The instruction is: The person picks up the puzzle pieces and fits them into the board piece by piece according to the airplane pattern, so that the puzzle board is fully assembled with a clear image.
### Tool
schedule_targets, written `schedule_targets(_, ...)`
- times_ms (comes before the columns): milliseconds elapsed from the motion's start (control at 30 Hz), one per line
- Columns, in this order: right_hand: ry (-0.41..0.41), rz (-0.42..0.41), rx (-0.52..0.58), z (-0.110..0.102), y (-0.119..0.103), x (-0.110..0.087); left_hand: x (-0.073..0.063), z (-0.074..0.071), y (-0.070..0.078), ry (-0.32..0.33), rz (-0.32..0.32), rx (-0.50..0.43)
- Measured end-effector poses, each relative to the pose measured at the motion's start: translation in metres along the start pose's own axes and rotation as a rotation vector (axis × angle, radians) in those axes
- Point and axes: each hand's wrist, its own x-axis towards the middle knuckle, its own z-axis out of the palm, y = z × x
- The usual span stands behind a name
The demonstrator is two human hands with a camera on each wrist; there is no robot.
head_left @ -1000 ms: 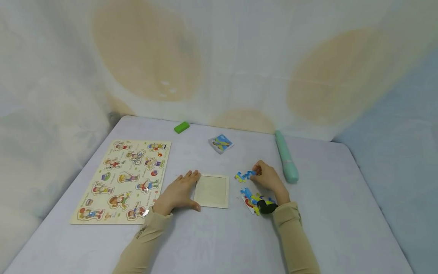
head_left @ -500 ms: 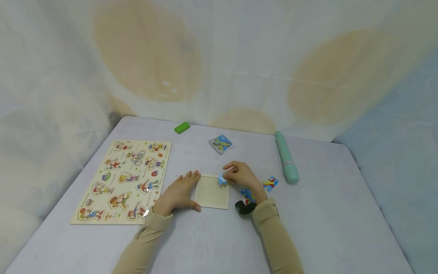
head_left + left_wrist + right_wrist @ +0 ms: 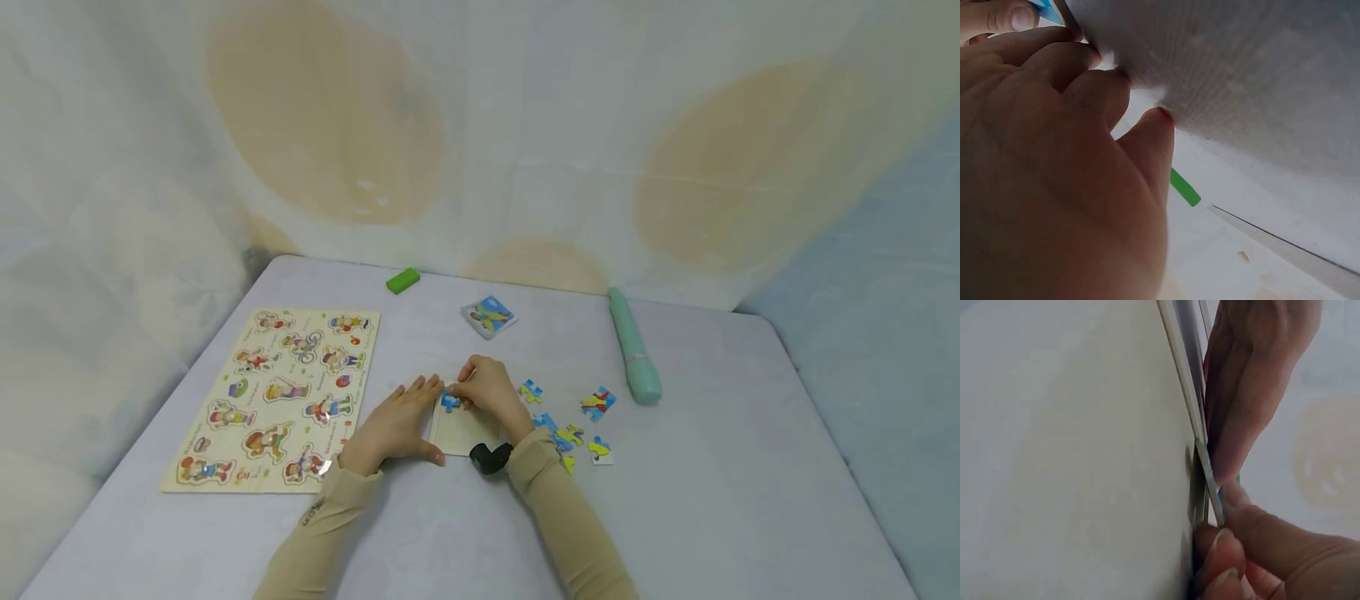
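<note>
My right hand [image 3: 492, 392] pinches a blue jigsaw piece [image 3: 450, 401] between thumb and fingers, over the upper left corner of a small square wooden puzzle tray [image 3: 450, 440]. In the right wrist view the piece [image 3: 1211, 484] appears edge-on and tilted, one end at the tray's inner side. My left hand [image 3: 397, 423] rests palm down with straight fingers, fingertips and thumb along the tray's left edge. Loose jigsaw pieces in blue, yellow and red, such as a red-winged one [image 3: 597, 403], lie right of the tray; the right forearm partly covers some of them.
A large wooden picture board [image 3: 262, 408] with cartoon children lies to the left. Behind the tray are a green block [image 3: 403, 280] and a small airplane picture card [image 3: 490, 317]. A mint-green tapered stick [image 3: 636, 354] lies at the right back.
My right hand has picked up a blue piece from the pile at the right and carried it left to the tray's upper left corner. My left hand has stayed in place.
</note>
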Motion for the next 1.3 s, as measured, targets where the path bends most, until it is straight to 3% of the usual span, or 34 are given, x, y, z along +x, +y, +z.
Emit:
schedule_targets(300,0.144,-0.003,-0.214,0.012,-0.004,0.001,0.001,-0.003,0.0,0.004,0.003,0.0)
schedule_targets(500,0.109,-0.017,-0.106,0.002,0.013,-0.01,0.0,0.005,-0.001,-0.015,-0.019,-0.014)
schedule_targets(600,0.175,0.008,-0.075,-0.012,0.027,-0.021,-0.001,0.008,-0.001,-0.025,-0.03,0.004)
schedule_targets(733,0.281,0.084,-0.131,-0.033,0.05,-0.036,-0.002,0.007,-0.003,-0.026,-0.029,0.023)
schedule_targets(900,0.231,0.137,-0.173,-0.048,0.059,-0.048,-0.003,0.0,-0.003,-0.011,-0.032,0.025)
schedule_targets(1133,0.234,0.122,-0.221,-0.051,0.052,-0.047,0.001,0.002,-0.001,-0.009,-0.009,-0.009)
schedule_targets(1300,0.255,0.076,-0.182,-0.049,0.051,-0.046,0.001,0.005,-0.001,-0.007,-0.025,-0.002)
